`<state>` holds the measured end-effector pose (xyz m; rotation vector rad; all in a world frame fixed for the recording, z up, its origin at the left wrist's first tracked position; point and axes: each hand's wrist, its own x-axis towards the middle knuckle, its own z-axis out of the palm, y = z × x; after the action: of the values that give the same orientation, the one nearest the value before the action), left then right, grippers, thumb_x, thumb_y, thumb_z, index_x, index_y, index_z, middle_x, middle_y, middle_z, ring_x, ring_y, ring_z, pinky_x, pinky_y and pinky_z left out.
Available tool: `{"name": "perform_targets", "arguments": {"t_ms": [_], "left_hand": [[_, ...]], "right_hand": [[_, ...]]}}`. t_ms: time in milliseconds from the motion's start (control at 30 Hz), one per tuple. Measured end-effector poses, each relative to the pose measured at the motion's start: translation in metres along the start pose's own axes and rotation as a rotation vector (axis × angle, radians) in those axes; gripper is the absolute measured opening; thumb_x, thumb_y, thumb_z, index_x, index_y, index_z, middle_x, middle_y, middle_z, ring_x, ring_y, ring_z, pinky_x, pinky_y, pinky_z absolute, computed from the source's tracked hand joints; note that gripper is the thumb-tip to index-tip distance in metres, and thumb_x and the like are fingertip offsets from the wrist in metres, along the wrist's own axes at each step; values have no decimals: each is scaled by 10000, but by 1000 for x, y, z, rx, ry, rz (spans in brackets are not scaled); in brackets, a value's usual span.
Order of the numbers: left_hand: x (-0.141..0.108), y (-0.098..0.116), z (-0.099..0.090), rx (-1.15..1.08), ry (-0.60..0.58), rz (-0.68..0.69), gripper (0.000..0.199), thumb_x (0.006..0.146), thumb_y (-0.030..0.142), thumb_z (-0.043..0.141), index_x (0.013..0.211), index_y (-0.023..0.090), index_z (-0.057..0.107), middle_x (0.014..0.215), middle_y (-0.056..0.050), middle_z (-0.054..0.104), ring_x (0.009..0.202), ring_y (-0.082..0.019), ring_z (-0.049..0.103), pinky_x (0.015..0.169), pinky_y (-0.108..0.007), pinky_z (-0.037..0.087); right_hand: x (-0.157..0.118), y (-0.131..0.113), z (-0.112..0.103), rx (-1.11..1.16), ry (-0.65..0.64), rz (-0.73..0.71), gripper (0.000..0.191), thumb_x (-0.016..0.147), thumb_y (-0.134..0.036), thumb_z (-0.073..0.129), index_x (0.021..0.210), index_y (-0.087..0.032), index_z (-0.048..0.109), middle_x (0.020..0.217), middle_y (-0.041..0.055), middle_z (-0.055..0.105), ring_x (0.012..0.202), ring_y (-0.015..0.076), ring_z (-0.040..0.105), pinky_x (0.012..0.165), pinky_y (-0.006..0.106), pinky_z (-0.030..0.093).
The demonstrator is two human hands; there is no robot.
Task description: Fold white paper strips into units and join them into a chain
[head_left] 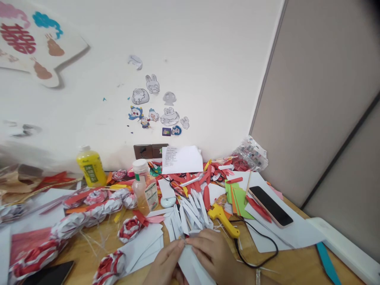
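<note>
At the bottom middle, my left hand (pixel 168 259) and my right hand (pixel 211 251) pinch a piece of white paper (pixel 194 266) between thumbs and fingers, near its top end. The paper hangs down from the pinch toward me, and its lower end runs out of view. Just beyond my fingers lies a heap of folded white paper strips (pixel 191 209). A yellow glue gun (pixel 223 221) with a black cord rests right of my right hand. Left of my left hand are loose white sheets (pixel 144 247) and a red-and-white rolled paper piece (pixel 109 267).
A yellow bottle (pixel 91 166) and a clear plastic bottle (pixel 145 186) stand at the back left. A phone (pixel 270 206) lies on white paper at right, near green paper slips (pixel 240 202). Red paper strips (pixel 196 184) pile along the wall; a dark phone (pixel 49 273) lies front left.
</note>
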<state>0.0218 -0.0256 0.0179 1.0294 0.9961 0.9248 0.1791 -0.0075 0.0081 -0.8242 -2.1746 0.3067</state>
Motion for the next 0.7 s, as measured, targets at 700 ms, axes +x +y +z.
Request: {"name": "perform_targets", "arguments": {"t_ms": [700], "left_hand": [[3,-2,1,161,36,35,318,692,471,534,553,185,544,400,44,569,365,-154,548,372,-228,395]], "right_hand": [[1,3,5,-2,-22,71,182,820,-232,455,910,-198,609,759,39,623,693,157,545,618,254,405]]}}
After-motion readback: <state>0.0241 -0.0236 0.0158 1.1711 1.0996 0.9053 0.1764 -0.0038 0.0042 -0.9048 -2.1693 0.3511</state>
